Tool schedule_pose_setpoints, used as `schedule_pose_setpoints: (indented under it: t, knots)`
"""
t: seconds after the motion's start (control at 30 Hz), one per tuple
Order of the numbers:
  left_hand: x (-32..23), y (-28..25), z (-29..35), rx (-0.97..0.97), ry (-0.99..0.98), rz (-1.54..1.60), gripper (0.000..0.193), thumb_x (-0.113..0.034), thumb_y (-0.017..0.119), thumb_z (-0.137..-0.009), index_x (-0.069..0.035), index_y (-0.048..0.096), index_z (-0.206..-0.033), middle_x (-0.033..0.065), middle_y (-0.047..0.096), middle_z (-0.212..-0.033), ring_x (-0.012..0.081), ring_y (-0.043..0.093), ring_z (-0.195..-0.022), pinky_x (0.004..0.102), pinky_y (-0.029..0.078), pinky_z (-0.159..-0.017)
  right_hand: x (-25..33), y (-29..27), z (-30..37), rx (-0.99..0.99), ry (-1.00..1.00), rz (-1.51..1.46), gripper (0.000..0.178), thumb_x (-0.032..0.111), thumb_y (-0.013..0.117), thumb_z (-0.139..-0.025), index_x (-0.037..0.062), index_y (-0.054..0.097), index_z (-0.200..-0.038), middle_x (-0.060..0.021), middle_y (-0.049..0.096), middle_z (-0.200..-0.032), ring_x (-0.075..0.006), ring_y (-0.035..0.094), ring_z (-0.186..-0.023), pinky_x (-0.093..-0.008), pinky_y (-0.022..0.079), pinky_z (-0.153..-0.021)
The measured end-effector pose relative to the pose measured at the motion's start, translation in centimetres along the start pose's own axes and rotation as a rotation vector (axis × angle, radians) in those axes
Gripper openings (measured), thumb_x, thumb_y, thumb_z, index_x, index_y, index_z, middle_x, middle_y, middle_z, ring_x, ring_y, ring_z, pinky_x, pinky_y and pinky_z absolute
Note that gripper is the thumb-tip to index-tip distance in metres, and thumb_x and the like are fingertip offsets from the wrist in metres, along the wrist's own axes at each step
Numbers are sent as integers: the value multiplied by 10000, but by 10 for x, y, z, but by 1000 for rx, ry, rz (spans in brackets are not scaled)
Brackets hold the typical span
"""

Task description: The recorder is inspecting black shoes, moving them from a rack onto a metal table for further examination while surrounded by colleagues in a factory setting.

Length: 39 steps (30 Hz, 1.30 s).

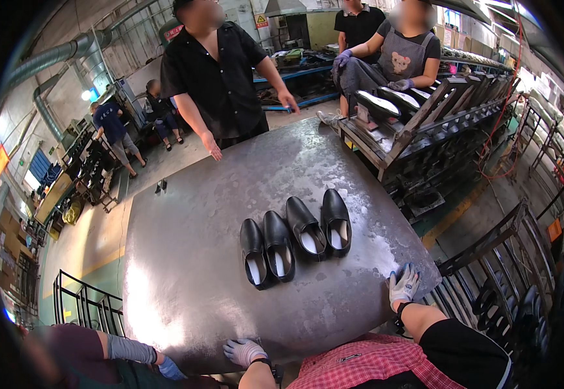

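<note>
From here I'm seeing four shoes (300, 223) standing mid-way on the table (191, 259), toes pointing far, perhaps for comparing. The left hand (244, 351) is lying spread and empty on the near edge; the right hand (406, 284) is likewise pressing the near right corner, probably bracing.

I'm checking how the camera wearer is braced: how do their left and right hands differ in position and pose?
The left hand rests at the near edge of the metal table, while the right hand rests farther away, by its near-right corner. The left hand points leftward; the right hand points away from the wearer. Both are pale-gloved and empty.
</note>
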<state>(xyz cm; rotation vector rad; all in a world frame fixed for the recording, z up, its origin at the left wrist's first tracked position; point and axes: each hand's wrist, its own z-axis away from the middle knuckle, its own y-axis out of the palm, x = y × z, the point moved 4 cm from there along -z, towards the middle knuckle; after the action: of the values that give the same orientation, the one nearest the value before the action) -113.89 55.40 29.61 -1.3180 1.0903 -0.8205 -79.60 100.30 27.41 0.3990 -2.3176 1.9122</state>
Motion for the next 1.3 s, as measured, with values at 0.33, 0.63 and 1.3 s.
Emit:
schedule_pose_setpoints:
  t: [0.33,0.63,1.3]
  knots:
    - [1,5,-1,-20,-1,8,371,-297,555,-1013,-31,602,-1267,187,543,-1450,364,520,-1351,496,447,-1118,6,-10,-3,89,-12,35,655,508,589,-983,49,548,-1448,-188,453,-1592,-371,429,-1445,-508,191,-1281]
    - [3,5,-2,-17,17,3,392,-296,528,-1033,-31,578,-1317,182,555,-1419,373,541,-1316,492,466,-1096,6,-12,-1,69,-3,30,632,499,599,-976,77,571,-1445,-195,460,-1580,-386,434,-1432,-516,193,-1279]
    - [0,0,-1,42,34,-16,419,-313,517,-1045,-83,588,-1389,164,519,-1492,360,505,-1370,486,457,-1114,4,-11,-1,53,-29,-1,679,510,578,-984,17,547,-1451,-204,464,-1579,-388,432,-1435,-513,188,-1279]
